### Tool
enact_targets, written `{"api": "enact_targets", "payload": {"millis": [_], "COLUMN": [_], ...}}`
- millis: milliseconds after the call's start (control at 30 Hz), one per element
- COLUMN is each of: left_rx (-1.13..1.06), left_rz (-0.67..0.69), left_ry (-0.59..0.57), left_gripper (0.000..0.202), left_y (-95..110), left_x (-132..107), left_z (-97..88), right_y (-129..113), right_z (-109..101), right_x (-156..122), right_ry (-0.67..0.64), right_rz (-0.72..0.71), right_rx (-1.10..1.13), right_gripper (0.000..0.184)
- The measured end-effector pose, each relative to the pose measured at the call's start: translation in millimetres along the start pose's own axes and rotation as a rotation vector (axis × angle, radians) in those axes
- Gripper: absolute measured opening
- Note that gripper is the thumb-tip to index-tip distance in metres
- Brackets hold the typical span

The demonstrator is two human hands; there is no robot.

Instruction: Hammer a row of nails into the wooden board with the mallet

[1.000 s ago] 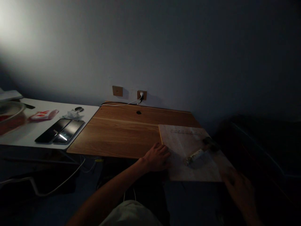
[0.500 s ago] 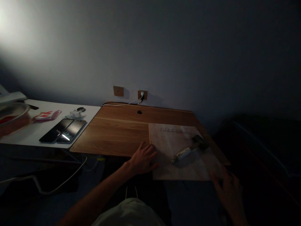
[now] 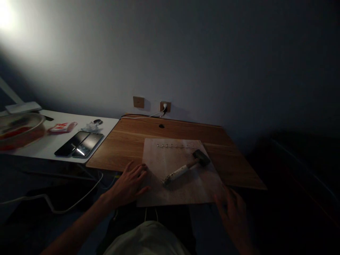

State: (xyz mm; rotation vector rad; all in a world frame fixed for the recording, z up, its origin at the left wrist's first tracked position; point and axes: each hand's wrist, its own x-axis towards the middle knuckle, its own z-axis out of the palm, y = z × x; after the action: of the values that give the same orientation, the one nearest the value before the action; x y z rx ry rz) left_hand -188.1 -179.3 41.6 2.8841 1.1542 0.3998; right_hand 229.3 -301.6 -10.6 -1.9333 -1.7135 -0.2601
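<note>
A pale, flat wooden board [image 3: 156, 193] lies on the brown desk and sticks out past its front edge. My left hand [image 3: 131, 184] grips the board at its left edge, fingers slightly apart. At the right edge, in shadow, my right hand [image 3: 232, 209] holds the board's near right corner; its fingertips are dim. Across the board rests a hammer [image 3: 183, 170], its dark head to the upper right and its whitish handle toward my left hand. Several small nails [image 3: 175, 146] stand in a row near the board's far edge.
The brown desk [image 3: 124, 141] meets the wall, where a plug sits in a socket [image 3: 165, 107]. On the white table [image 3: 106, 124] at left are two phones [image 3: 79, 144], crumpled plastic [image 3: 92, 127], a red-and-white packet [image 3: 63, 127] and a clear tub [image 3: 21, 131]. A white cable [image 3: 71, 205] hangs below.
Both hands and the board have shifted left across the desk, with the hammer and nails riding along. The board now sits squarer in front of me. The view has turned slightly left.
</note>
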Motion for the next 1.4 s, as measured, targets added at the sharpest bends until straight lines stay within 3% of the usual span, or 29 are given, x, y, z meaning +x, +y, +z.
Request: {"api": "enact_targets", "payload": {"millis": [267,467,633,800,900,1100,1400], "left_rx": [0.057,0.101,0.115,0.141,0.12,0.061,0.019], "left_rz": [-0.072,-0.105,-0.121,-0.094,-0.093,-0.095,-0.097], "left_ry": [-0.022,-0.035,-0.007,-0.011,-0.049,-0.177,-0.181], "left_gripper": [0.059,0.063,0.057,0.061,0.068,0.078,0.08], "left_y": [-31,-32,-30,-13,4,24,16], "left_x": [-47,-59,-49,-25,-11,0,-6], "left_z": [-7.4,-12.7,-10.8,-6.6,-5.1,-5.5,12.4], "right_y": [-46,-45,-48,-103,-139,-167,-171], "right_z": [7,4,0,8,18,35,51], "right_x": [-11,-10,19,50,59,71,79], "right_ry": [-0.106,-0.103,-0.067,-0.109,-0.172,-0.247,-0.326], "right_rz": [0.101,0.064,-0.119,-0.475,-0.584,-0.61,-0.552], "right_rx": [0.22,0.214,0.056,-0.039,-0.081,-0.072,-0.06], "right_gripper": [0.06,0.055,0.056,0.053,0.061,0.067,0.069]}}
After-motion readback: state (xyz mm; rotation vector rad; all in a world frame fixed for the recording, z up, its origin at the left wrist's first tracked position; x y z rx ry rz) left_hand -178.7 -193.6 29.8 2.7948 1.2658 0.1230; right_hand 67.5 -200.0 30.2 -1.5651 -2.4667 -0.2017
